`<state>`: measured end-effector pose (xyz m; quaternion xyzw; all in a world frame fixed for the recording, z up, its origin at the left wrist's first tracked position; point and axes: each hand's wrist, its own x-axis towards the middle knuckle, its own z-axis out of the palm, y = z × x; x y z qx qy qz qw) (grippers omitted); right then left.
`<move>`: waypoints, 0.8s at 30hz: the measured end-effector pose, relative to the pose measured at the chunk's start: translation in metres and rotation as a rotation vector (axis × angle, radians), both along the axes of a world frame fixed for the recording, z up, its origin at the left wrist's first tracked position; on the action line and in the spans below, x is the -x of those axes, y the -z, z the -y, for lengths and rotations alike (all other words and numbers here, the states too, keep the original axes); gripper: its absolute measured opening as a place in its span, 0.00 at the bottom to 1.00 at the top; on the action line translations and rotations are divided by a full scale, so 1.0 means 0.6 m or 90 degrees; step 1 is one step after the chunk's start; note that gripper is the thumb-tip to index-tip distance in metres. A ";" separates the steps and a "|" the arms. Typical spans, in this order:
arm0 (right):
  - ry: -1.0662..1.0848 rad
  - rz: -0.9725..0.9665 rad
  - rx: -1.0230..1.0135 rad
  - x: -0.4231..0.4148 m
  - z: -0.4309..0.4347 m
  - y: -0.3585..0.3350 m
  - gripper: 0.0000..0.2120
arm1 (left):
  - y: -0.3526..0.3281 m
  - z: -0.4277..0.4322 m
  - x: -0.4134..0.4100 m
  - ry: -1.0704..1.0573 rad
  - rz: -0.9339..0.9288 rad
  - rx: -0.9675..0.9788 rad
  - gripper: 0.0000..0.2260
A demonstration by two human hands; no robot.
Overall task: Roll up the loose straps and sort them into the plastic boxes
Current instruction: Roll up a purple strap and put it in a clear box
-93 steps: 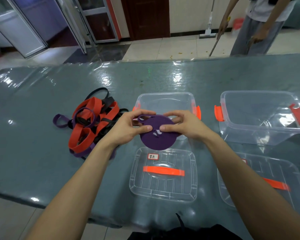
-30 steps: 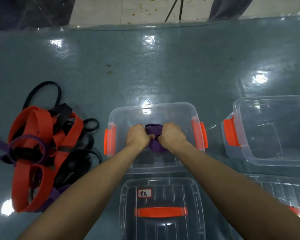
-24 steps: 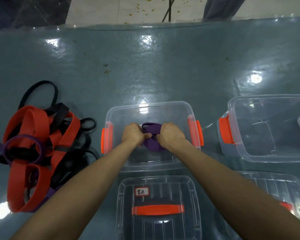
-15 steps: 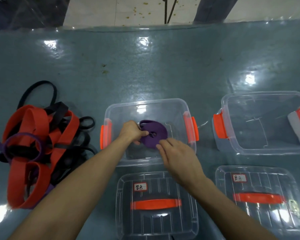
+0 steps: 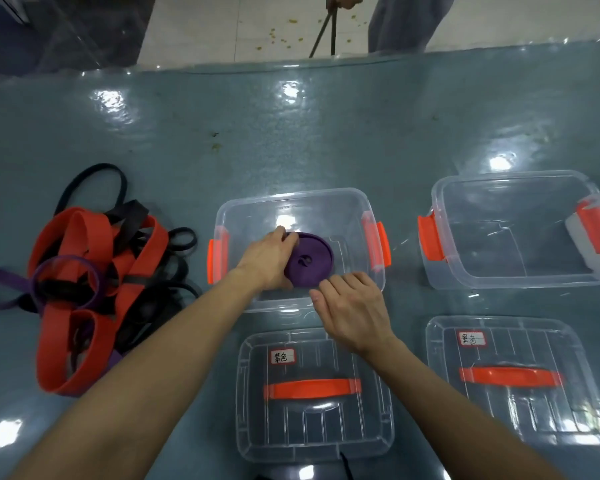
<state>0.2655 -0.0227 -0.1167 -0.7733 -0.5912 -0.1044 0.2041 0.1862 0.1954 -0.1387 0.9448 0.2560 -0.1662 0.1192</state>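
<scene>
Nearest, the labelled lid [image 5: 313, 393] lies on the tabletop [image 5: 326, 133]. Right hand [image 5: 352, 313], fingers loose and apart, hovers at the near rim of the clear box [image 5: 293, 195]; inside it, left hand [image 5: 269, 259] grips the rolled purple strap [image 5: 311, 262]. Loose straps [image 5: 144, 254] heaped left.

clear glossy plastic box [image 5: 293, 202], matt purple strap roll [image 5: 310, 261], shiny wet-looking table cover [image 5: 326, 133]
</scene>
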 end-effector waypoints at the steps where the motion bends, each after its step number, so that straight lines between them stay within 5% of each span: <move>1: -0.003 0.001 -0.002 0.000 0.000 0.002 0.20 | -0.002 0.002 -0.003 0.052 -0.004 -0.032 0.42; 24: -0.022 0.014 -0.015 -0.001 0.001 0.016 0.19 | -0.022 0.016 -0.056 0.126 -0.054 -0.055 0.48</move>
